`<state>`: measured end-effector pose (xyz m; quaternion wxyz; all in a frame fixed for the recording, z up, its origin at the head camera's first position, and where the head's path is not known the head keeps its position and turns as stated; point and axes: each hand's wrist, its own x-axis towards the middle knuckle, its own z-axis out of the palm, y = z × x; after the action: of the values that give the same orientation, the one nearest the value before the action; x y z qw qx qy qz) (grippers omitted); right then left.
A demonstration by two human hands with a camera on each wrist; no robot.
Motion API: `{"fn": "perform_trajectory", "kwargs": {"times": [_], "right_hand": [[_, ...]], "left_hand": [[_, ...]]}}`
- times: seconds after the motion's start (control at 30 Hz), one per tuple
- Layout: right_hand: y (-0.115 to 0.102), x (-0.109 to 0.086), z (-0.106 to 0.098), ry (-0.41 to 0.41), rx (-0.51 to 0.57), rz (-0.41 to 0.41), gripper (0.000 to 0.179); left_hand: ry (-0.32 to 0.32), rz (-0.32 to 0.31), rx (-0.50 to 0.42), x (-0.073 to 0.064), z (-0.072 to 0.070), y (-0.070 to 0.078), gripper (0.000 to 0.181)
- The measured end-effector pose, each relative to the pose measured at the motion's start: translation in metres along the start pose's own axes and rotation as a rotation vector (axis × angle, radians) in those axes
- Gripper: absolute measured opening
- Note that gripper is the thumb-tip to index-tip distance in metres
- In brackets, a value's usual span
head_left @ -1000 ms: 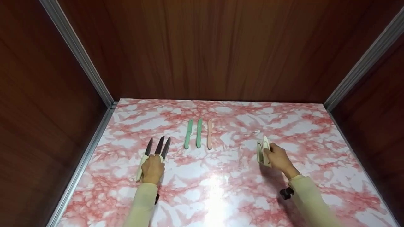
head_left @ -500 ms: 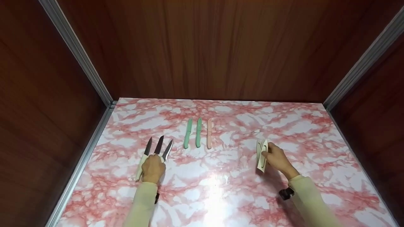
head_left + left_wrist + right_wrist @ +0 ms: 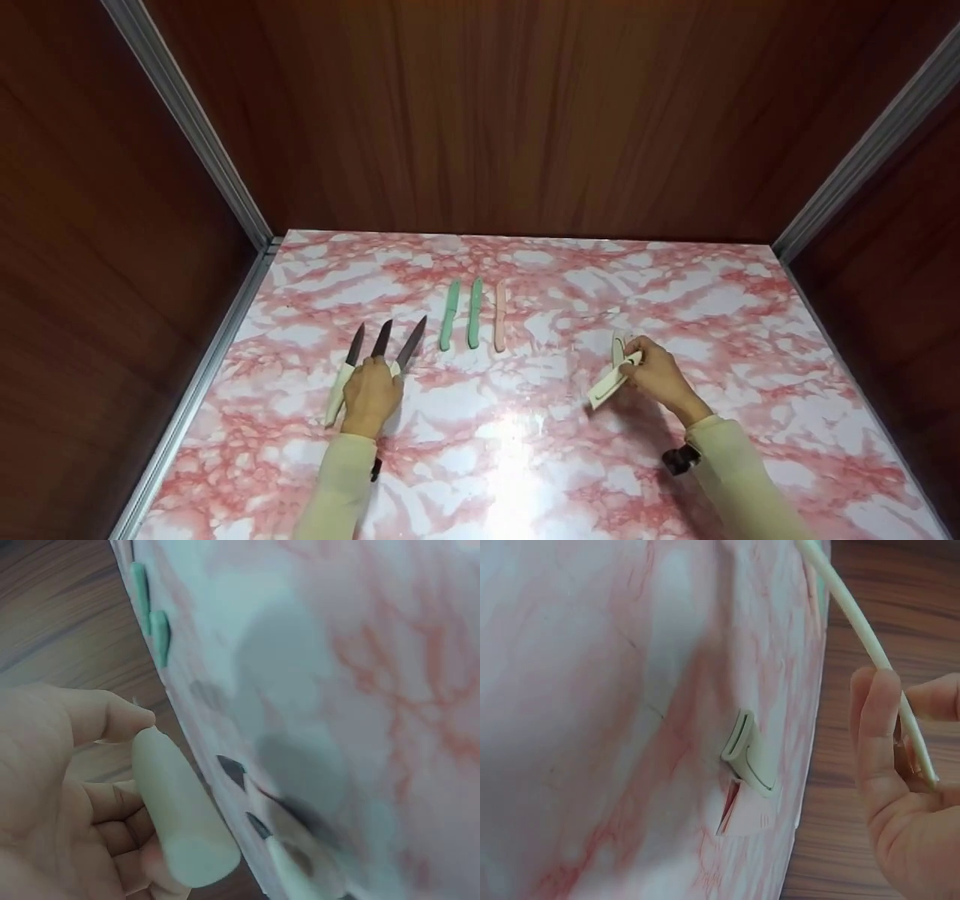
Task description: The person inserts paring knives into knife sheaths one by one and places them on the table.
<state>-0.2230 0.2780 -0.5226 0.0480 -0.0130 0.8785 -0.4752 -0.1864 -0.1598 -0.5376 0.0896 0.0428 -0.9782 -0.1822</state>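
Note:
My left hand [image 3: 371,394] grips a knife by its cream handle [image 3: 184,806], its dark blade [image 3: 412,345] pointing away and slanting right. Two more cream-handled knives lie on the table beside and under that hand: one handle [image 3: 340,397] shows at the left, while the other knife's blade [image 3: 382,339] sticks out past the knuckles. On the right side, my right hand [image 3: 660,375] pinches a flat cream blade sheath [image 3: 607,388] by one end, its wide end angled toward the front left. A second cream sheath [image 3: 754,757] lies on the table close by.
Two green knives [image 3: 450,315] and a pink knife [image 3: 500,315] lie in a row at mid-table. A pale pink sheath-like piece [image 3: 746,810] lies by the table sheath. Brown wood panels [image 3: 480,120] wall the pink-marbled table [image 3: 540,450].
The knife in my left hand has swung its blade to the right, away from the other two. My right hand has turned the sheath so its wide end faces front left.

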Motion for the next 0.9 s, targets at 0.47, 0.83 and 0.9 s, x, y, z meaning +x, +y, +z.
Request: {"fn": "perform_trajectory", "kwargs": {"times": [0.47,0.83,0.9], "right_hand": [[-0.004,-0.007,0.0,-0.248,0.2,-0.062,0.032],[-0.017,-0.014,0.003,-0.273,0.074,-0.112,0.014],[-0.013,-0.013,0.005,-0.271,0.045,-0.13,0.012]], "left_hand": [[-0.088,0.304,-0.105,-0.004,-0.006,0.029,0.017],[-0.186,0.418,-0.154,-0.006,0.001,0.042,0.016],[-0.196,0.427,-0.155,-0.007,0.001,0.044,0.016]]}}
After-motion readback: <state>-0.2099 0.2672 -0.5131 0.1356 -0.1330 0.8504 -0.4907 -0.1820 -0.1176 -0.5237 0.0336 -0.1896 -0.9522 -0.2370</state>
